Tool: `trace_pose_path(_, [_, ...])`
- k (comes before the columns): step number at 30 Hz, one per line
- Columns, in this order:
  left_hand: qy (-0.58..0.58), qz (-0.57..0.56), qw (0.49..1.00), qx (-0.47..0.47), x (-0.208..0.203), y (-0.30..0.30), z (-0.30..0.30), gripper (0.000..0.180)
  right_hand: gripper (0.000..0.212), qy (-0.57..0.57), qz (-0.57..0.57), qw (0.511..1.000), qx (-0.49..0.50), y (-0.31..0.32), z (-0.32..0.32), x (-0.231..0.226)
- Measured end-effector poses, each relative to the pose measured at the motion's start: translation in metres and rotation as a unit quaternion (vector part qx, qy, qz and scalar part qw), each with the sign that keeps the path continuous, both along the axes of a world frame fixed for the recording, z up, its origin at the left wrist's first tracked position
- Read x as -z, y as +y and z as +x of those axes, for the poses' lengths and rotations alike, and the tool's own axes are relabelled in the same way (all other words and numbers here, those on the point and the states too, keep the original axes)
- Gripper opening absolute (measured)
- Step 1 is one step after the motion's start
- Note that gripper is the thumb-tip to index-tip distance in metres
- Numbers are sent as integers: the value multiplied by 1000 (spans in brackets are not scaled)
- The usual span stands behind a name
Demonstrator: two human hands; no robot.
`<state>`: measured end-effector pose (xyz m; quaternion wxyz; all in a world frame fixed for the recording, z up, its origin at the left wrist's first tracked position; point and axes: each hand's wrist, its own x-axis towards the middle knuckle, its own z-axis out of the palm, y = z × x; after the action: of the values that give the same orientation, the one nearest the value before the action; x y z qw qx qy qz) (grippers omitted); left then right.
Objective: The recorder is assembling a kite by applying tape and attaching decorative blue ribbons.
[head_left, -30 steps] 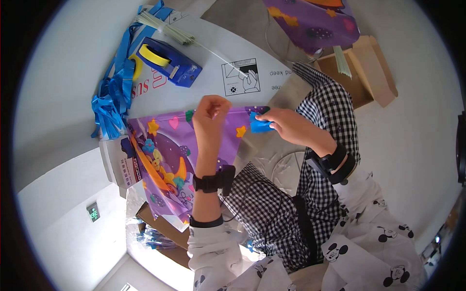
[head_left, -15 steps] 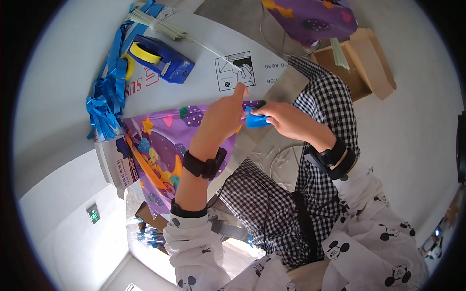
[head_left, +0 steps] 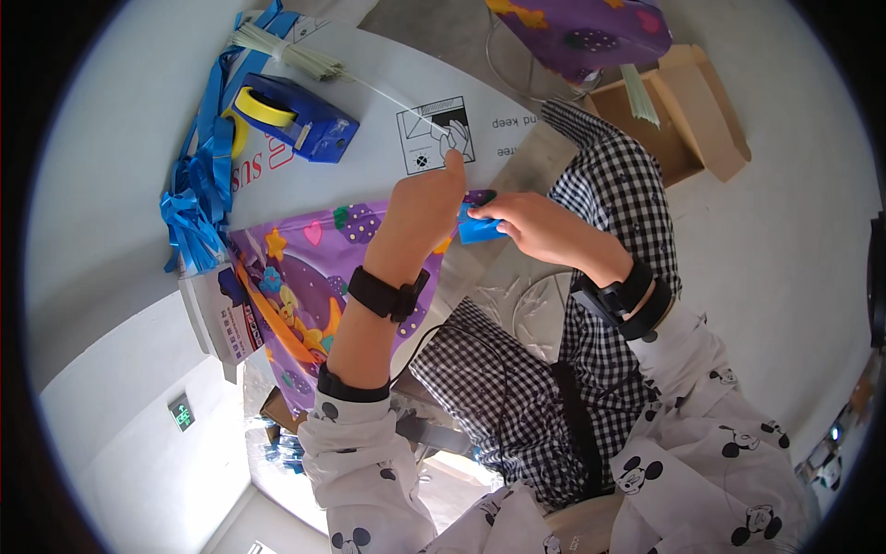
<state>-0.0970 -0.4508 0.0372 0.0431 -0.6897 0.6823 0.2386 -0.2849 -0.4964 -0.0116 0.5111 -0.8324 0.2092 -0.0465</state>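
A purple sheet (head_left: 300, 245) printed with stars, hearts, strawberries and cartoon figures hangs over the near edge of a white printed board. Its right corner lies between my two hands. My left hand (head_left: 411, 217) is closed over that corner, back of the hand up, with one finger pointing away from me; its other fingers are mostly hidden. My right hand (head_left: 540, 229) pinches a short blue piece of ribbon (head_left: 482, 231) between thumb and fingers at the same corner. A thin pale rod (head_left: 397, 97) lies on the board, its near end by my left fingertip.
On the board (head_left: 360, 175) are a blue tape dispenser (head_left: 328, 134) with yellow tape, a bundle of pale rods (head_left: 295, 55) and a heap of blue ribbons (head_left: 198, 208). An open cardboard box (head_left: 678, 129) sits at the far right, beside another purple sheet (head_left: 591, 42).
The surroundings have shifted slightly left in the view. Both hands stay at the sheet's corner, and the blue ribbon piece remains in my right fingers.
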Motion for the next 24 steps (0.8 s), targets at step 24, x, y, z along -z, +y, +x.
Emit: trace_pose_path(24, [-220,22,960,-173,13,10,0,60,33,2,3,1000,11,0,-1,-2])
